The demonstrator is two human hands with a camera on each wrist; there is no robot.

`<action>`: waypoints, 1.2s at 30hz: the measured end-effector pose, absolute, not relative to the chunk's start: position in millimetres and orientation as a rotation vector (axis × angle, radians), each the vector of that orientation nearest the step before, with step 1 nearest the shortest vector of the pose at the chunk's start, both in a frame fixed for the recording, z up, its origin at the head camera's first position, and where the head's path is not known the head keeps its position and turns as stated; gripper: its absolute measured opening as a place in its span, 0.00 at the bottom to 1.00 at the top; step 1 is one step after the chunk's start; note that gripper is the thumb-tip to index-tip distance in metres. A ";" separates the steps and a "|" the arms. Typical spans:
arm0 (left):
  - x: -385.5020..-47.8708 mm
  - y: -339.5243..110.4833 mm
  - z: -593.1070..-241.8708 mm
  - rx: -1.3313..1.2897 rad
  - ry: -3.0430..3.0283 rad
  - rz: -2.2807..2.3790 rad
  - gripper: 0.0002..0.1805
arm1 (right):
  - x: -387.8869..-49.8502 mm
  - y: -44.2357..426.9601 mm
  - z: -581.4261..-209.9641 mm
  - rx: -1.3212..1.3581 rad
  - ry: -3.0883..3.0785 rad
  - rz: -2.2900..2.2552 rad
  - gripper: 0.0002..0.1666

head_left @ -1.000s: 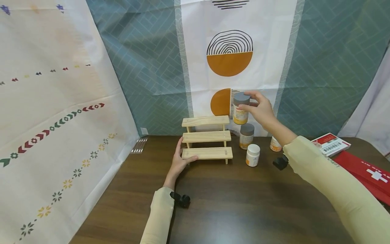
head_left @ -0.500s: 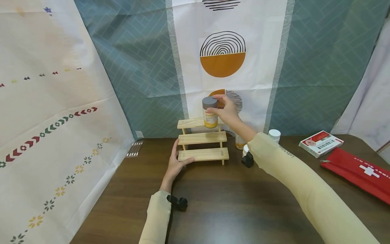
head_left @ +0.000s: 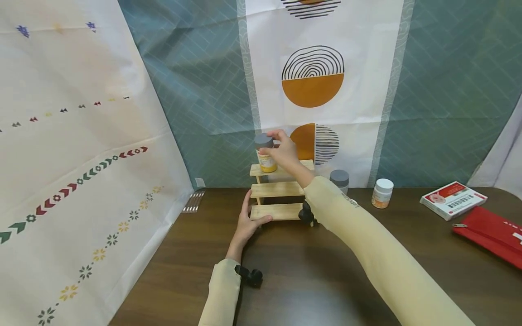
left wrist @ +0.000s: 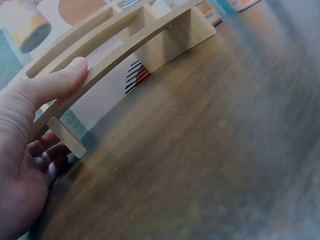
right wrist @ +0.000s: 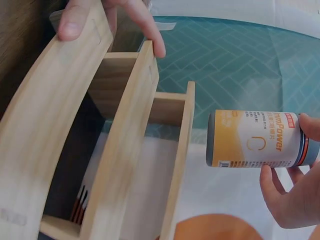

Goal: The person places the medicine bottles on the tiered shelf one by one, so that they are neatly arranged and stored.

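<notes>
A pale wooden three-step display rack (head_left: 277,189) stands at the back of the table. My left hand (head_left: 244,225) grips its left end, thumb on the lowest shelf and a finger reaching up to the middle one; the left wrist view shows other fingers curled beneath. My right hand (head_left: 285,151) holds a supplement bottle (head_left: 266,159) by its grey lid, upright above the top shelf's left end. In the right wrist view the bottle's label (right wrist: 257,139) is yellow and white, and a gap separates its base from the shelf.
Right of the rack, another grey-lidded bottle (head_left: 340,177) is partly hidden by my right sleeve. A white-lidded bottle (head_left: 382,194) stands beyond it. Farther right lie a red-and-white box (head_left: 454,199) and a red pouch (head_left: 495,233). Small clear vials (head_left: 193,202) lie at the left edge.
My right hand has carried the grey-lidded bottle leftward, from above the other bottles to over the top shelf's left end, and somewhat lower. My left hand keeps its grip on the rack.
</notes>
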State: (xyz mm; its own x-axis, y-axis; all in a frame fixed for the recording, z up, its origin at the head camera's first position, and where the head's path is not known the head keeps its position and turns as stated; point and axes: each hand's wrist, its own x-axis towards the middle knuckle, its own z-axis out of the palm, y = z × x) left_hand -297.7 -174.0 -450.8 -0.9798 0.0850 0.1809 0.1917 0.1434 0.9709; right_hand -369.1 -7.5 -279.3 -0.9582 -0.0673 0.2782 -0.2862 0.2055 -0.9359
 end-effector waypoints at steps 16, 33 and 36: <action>-288.9 -152.0 -441.3 -0.329 -2.303 -2.037 0.58 | -382.3 2.1 -295.8 0.289 -2.328 1.710 0.27; -289.0 -166.0 -439.0 -0.315 -2.294 -2.008 0.59 | -384.2 -5.8 -289.1 0.416 -2.427 1.583 0.31; -287.9 -170.8 -438.1 -0.293 -2.301 -2.000 0.59 | -381.3 -4.2 -289.2 0.416 -2.431 1.609 0.31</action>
State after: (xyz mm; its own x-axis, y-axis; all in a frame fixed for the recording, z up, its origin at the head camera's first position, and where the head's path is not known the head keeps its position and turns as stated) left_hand -287.9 -170.8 -438.1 -0.9786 0.0919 0.1843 0.1953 0.1301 0.9721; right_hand -381.3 -4.2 -289.2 -0.9413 -0.1241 0.3140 -0.3376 0.3691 -0.8659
